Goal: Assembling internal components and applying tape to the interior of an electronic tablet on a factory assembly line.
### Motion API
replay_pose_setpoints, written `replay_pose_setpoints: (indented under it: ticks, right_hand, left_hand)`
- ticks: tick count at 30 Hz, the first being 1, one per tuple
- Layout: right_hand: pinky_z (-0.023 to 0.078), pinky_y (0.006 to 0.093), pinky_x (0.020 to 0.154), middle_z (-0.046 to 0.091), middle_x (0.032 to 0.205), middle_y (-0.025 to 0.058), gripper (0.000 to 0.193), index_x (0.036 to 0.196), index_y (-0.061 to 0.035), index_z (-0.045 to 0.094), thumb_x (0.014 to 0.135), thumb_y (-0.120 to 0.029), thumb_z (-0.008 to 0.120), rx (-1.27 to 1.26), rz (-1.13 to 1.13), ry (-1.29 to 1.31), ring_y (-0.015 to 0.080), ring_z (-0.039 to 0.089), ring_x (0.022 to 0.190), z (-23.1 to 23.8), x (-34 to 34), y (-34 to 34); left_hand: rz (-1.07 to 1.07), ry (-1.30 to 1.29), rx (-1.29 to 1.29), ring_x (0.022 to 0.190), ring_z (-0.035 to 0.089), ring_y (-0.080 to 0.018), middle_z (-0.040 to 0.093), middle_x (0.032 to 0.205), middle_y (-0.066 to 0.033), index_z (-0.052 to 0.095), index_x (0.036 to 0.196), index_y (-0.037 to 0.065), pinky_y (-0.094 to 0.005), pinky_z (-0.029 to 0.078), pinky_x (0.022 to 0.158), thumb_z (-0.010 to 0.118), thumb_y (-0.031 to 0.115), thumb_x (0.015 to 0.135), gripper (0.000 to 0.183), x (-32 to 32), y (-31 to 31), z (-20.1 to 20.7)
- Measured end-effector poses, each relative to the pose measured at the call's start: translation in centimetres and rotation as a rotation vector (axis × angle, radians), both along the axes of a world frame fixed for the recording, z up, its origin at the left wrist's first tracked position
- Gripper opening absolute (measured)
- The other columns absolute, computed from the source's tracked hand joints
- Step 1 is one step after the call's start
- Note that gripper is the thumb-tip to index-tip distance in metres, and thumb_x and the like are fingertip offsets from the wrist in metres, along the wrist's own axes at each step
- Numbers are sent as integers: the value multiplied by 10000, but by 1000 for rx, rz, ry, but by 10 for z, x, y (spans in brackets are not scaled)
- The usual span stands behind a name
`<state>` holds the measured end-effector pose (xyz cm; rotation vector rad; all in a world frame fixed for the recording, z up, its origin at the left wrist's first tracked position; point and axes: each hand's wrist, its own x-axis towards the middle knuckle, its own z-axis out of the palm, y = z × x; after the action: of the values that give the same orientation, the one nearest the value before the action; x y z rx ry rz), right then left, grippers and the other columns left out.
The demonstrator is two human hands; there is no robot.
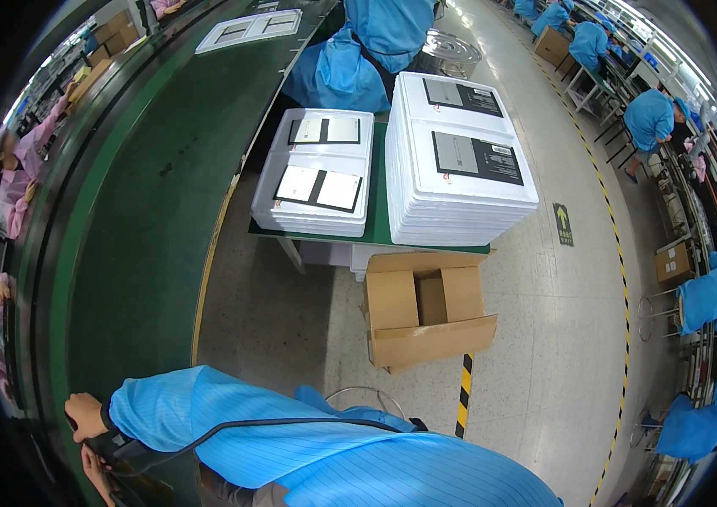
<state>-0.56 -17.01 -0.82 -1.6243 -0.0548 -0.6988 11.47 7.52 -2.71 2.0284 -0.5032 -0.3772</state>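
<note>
Black handheld tool (114, 446), left hand (86, 414) gripping, open cardboard box (426, 314) nearby

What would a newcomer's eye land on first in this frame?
Two stacks of white trays on a green table at centre, the right stack taller. Below it, an open cardboard box sits on the speckled floor. At lower left, a blue-sleeved arm reaches to the dark green conveyor, where a hand grips a black corded tool.

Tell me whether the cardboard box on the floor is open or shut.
Open: the cardboard box has its flaps spread outward, and its brown inside shows. It looks empty.
</note>
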Motion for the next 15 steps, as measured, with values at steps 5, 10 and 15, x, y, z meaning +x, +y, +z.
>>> replay_pose_setpoints:
  ticks: [5, 10, 15]
  right_hand:
    - [546, 435, 668, 669, 687, 188, 285, 649, -7, 681, 511, -219, 812, -47, -344, 3, 353, 671, 684, 5, -4, 8]
    - [546, 429, 661, 660, 651, 180, 258, 623, -13, 679, 519, -214, 803, 112, 60, -30, 354, 670, 666, 9, -8, 4]
    - [549, 414, 641, 650, 606, 165, 221, 597, -22, 676, 535, -201, 791, 52, -179, -7, 349, 670, 632, 2, -2, -3]
  left_hand:
    - [79, -43, 34, 573, 448, -3, 491, 705, 57, 549, 1314, 69, -157, 361, 468, 533, 393, 1008, 446, 6, 12, -3]
    - [53, -28, -51, 586, 450, -1, 486, 708, 63, 549, 1324, 97, -156, 362, 471, 532, 373, 1011, 417, 33, 38, -18]
    - [4, -82, 53, 587, 453, -9, 487, 708, 56, 554, 1307, 98, -163, 363, 485, 534, 370, 1010, 404, 11, 0, -5]
